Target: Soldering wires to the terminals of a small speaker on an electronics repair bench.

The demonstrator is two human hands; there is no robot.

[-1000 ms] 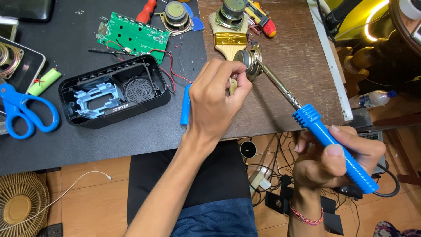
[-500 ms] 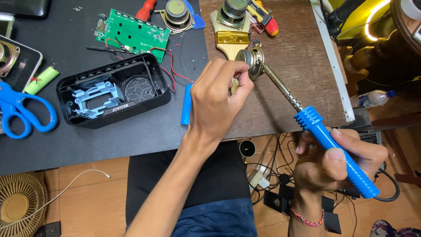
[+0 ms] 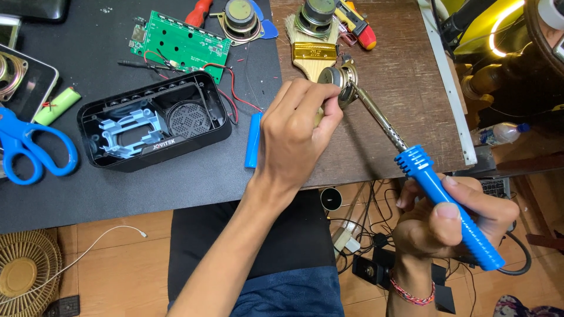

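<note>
Left hand (image 3: 294, 132) pinches small speaker (image 3: 336, 79); right hand (image 3: 449, 220) grips blue soldering iron (image 3: 437, 196), tip at speaker beside left fingertips. Risk: a slip burns fingers or lifts the terminal

Blue soldering iron handle (image 3: 452, 211), green circuit board (image 3: 179, 44), blue scissors (image 3: 29, 147), seemingly black speaker casing (image 3: 153, 123).
</note>
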